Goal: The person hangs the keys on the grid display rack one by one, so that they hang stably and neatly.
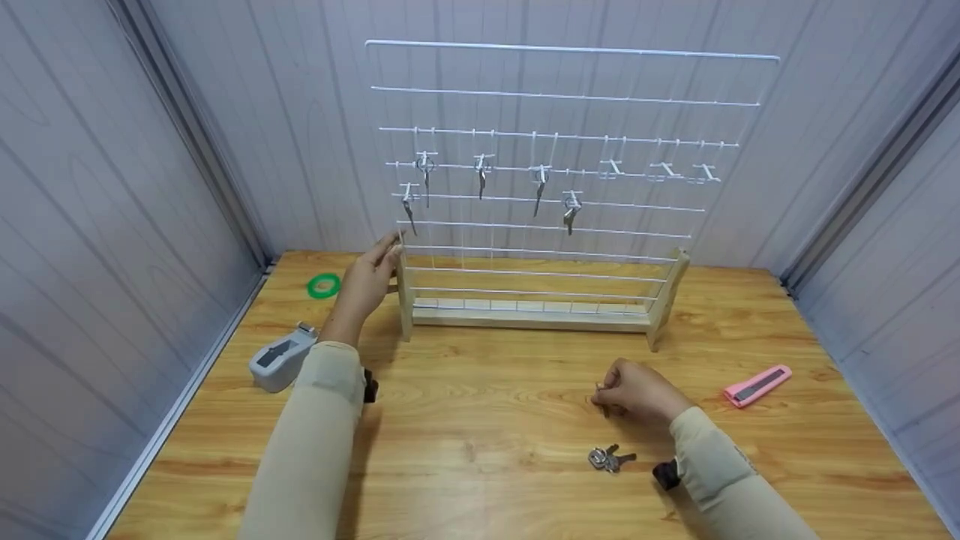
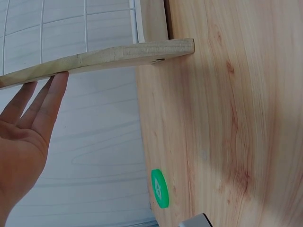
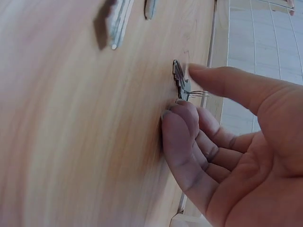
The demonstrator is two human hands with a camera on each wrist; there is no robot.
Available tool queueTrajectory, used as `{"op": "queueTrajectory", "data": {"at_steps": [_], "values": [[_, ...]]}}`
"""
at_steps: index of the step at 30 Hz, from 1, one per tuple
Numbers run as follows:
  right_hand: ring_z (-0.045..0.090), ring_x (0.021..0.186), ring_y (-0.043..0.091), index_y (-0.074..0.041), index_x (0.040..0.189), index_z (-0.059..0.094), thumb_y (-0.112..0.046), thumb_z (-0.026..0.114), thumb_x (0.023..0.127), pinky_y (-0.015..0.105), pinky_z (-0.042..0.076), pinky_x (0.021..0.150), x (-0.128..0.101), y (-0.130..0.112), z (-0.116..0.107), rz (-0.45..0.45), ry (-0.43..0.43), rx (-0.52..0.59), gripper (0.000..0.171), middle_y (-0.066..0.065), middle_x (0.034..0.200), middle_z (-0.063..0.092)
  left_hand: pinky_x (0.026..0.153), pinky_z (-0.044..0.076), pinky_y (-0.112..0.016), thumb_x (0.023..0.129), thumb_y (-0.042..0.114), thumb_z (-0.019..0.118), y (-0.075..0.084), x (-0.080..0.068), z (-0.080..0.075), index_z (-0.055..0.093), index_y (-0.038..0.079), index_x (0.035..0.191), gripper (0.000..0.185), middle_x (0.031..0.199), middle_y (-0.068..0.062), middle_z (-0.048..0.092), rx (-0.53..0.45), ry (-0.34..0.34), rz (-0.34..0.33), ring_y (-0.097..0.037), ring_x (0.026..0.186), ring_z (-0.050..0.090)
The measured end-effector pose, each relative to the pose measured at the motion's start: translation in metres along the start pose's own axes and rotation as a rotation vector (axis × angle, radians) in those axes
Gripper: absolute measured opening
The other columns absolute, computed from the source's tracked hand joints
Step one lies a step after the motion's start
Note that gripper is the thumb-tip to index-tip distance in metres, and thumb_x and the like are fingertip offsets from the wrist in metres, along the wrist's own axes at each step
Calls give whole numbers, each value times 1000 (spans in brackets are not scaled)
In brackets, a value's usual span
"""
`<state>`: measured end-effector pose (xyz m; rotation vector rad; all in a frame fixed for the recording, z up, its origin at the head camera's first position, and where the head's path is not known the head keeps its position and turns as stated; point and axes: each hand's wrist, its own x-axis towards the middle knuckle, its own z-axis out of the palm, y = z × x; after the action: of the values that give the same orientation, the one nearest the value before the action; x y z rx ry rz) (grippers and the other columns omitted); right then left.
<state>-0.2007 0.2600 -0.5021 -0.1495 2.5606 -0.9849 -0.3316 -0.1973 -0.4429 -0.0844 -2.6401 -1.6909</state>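
Fingers (image 3: 180, 135) at key (image 3: 181, 86), right-wrist view clearest

The wood-grained desk (image 1: 480, 427) carries a wooden-footed wire rack (image 1: 525, 320) touching the left fingers (image 2: 54, 99), a green tape roll (image 1: 314, 289) and grey dispenser (image 1: 276, 366) left of those, keys (image 1: 609, 459) just nearer than the right fingers (image 3: 177, 127), a pink tool (image 1: 759, 386) to their right.

You wear cream sleeves (image 1: 300, 450); the near keys (image 1: 611, 459) are silvery. The far grid (image 1: 495, 199) is white, its wooden frame (image 1: 525, 321) pale. Left lie green tape (image 1: 313, 288) and a pale grey dispenser (image 1: 289, 364); right, a pink tool (image 1: 776, 373) with a grey strip (image 1: 757, 386). Your tabletop (image 1: 465, 382) is yellow-brown with darker grain.
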Motion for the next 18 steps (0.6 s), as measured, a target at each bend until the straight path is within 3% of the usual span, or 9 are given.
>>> {"op": "queueTrajectory", "data": {"at_steps": [6,18], "values": [[43,49,8,-5,72,74,-25,72,104,20,42,50,4,-2,-1,27,-18,-26,38,1,60,67,107,65,-50,112,52,46,1,-1,0,40,45,164,53,170,-13,44,-5,-2,7,-43,143,60],[50,50,9,-4,69,72,-18,70,104,19,44,51,8,-1,0,4,-45,-21,37,-3,58,62,108,64,-49,112,52,46,2,0,1,39,44,165,54,173,-13,40,-12,-2,-11,-43,144,59]]}}
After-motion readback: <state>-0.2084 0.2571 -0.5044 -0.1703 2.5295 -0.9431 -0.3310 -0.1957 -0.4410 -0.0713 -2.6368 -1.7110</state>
